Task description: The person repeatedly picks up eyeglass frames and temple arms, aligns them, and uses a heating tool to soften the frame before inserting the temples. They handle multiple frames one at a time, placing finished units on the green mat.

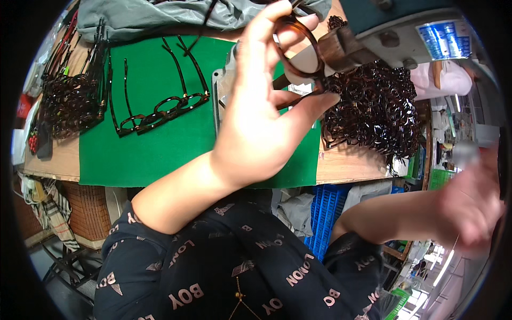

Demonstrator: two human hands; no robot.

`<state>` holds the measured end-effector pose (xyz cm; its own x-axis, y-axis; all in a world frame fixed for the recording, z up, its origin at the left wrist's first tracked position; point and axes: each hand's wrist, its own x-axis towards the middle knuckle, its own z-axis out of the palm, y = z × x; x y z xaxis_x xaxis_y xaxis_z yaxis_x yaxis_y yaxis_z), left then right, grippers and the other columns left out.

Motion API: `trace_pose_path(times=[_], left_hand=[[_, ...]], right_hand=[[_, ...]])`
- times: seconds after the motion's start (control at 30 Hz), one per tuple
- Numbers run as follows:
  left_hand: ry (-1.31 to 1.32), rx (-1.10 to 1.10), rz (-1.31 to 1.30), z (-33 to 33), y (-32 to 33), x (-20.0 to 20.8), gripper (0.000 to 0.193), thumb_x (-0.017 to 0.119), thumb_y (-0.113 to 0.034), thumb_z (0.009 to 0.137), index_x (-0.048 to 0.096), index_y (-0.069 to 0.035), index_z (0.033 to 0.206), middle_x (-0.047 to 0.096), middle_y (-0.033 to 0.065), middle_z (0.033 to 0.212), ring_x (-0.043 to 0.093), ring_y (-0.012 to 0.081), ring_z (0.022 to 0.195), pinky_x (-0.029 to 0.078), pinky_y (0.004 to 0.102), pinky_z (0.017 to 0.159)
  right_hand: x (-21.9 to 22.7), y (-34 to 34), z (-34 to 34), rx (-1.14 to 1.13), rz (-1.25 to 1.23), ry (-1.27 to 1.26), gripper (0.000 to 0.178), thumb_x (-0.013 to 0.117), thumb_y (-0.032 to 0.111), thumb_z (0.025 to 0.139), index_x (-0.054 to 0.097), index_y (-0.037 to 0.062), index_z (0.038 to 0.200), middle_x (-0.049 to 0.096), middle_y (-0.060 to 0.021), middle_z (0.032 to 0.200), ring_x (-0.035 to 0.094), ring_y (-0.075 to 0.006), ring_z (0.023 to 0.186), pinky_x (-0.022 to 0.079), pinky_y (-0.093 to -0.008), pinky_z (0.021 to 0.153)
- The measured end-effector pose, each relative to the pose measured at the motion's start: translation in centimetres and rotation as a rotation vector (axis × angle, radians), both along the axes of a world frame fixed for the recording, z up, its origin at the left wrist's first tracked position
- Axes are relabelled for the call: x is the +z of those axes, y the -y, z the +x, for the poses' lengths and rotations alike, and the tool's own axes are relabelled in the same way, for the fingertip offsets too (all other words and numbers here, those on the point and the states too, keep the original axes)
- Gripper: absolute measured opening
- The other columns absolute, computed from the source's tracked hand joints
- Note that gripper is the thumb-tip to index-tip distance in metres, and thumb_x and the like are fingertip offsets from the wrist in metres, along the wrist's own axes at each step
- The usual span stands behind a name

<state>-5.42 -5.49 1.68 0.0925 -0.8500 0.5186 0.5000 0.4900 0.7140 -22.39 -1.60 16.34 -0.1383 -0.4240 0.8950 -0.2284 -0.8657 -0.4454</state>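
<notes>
My left hand (256, 128) is raised over the table and grips a brown tortoiseshell eyeglass frame (314, 49) between thumb and fingers. The frame is held close to a metal machine part (368, 48); whether they touch I cannot tell. Out at the far right, away from the table, my right hand (472, 205) is smeared by motion, and its fingers do not show clearly. Dark tortoiseshell eyeglass frames (173, 111) lie on the green mat (160, 165), left of my left hand, with their temples pointing away from me.
A large heap of tortoiseshell frames (373, 112) sits under the machine at the table's right end. More frames (72, 101) are piled at the left. Grey-green cloth (160, 24) lies along the back. Below the front edge stands a blue plastic crate (326, 213).
</notes>
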Motion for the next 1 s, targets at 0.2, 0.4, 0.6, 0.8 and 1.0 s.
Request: trace_pose_path(times=[0.2, 0.4, 0.6, 0.8, 1.0], left_hand=[[-0.006, -0.116, 0.222, 6.3, -4.0, 0.0, 0.070, 0.055, -0.008, 0.074, 0.025, -0.002, 0.137, 0.048, 0.0172, 0.123, 0.057, 0.0145, 0.077, 0.041, 0.0183, 0.054], [-0.137, -0.168, 0.317, 6.3, -5.7, -0.2, 0.054, 0.059, -0.009, 0.075, 0.035, -0.002, 0.123, 0.051, 0.0082, 0.092, 0.053, 0.0136, 0.059, 0.042, 0.0203, 0.045], [-0.147, -0.573, 0.133, 7.0, -5.3, -1.3, 0.030, 0.067, -0.037, 0.078, 0.056, -0.010, 0.074, 0.053, 0.0075, 0.076, 0.055, 0.0263, 0.069, 0.051, 0.0304, 0.057], [0.050, -0.995, 0.202, 8.8, -5.4, -1.5, 0.021, 0.067, -0.021, 0.079, 0.065, 0.000, 0.079, 0.059, 0.0118, 0.080, 0.060, 0.0212, 0.063, 0.048, 0.0253, 0.055], [0.345, -1.035, 0.585, 8.0, -6.2, -0.6, 0.018, 0.062, 0.003, 0.081, 0.049, 0.003, 0.092, 0.059, 0.0073, 0.069, 0.059, 0.0105, 0.058, 0.043, 0.0204, 0.052]], right_hand=[[-22.0, -3.7, -2.8, -0.157, 1.072, -0.484, 0.013, 0.066, -0.002, 0.074, 0.062, 0.0018, 0.086, 0.060, -0.0081, 0.082, 0.059, -0.0157, 0.079, 0.047, -0.0262, 0.072], [-24.2, -3.4, -1.4, -0.275, 0.901, -0.595, 0.009, 0.065, 0.000, 0.074, 0.058, 0.0019, 0.081, 0.056, -0.0096, 0.075, 0.054, -0.0246, 0.070, 0.043, -0.0330, 0.063], [-24.2, -3.0, -1.5, -0.273, 0.847, -0.754, 0.010, 0.062, 0.000, 0.076, 0.055, 0.0034, 0.082, 0.054, -0.0108, 0.074, 0.052, -0.0290, 0.072, 0.042, -0.0369, 0.066], [-23.6, -2.9, -0.9, -0.365, 0.791, -0.961, 0.007, 0.059, 0.004, 0.080, 0.053, 0.0027, 0.083, 0.054, -0.0136, 0.079, 0.052, -0.0322, 0.077, 0.041, -0.0394, 0.068], [-20.7, -2.3, -1.5, -0.185, 0.931, -0.706, 0.003, 0.054, -0.001, 0.081, 0.052, -0.0002, 0.083, 0.054, -0.0134, 0.078, 0.054, -0.0275, 0.073, 0.043, -0.0333, 0.068]])
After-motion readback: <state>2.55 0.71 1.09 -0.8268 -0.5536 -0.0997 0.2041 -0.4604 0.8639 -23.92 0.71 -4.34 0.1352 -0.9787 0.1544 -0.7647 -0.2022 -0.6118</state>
